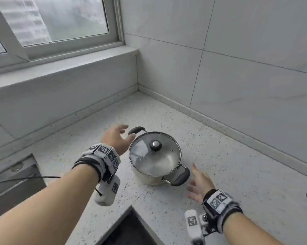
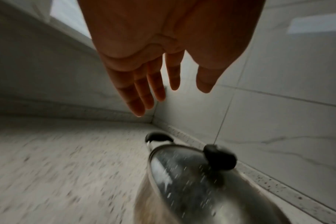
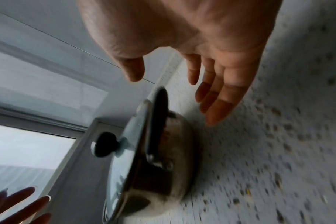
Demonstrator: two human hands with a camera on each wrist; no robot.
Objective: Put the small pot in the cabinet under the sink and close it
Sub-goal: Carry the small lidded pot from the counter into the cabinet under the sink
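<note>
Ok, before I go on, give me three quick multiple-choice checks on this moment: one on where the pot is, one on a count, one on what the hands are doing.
1. Where does the small pot stand?
A. In the sink
B. On the speckled countertop near the wall corner
C. On the window sill

2. How many black side handles does the pot show?
A. One
B. Two
C. Four

3. What is the state of the left hand and right hand?
A. Both open, either side of the pot, holding nothing
B. Left grips the lid knob
C. Both carry the pot in the air

Answers:
1 B, the head view shows it on the counter with its lid on.
2 B, the far handle and the near handle.
3 A, fingers are spread in both wrist views, clear of the handles.
</note>
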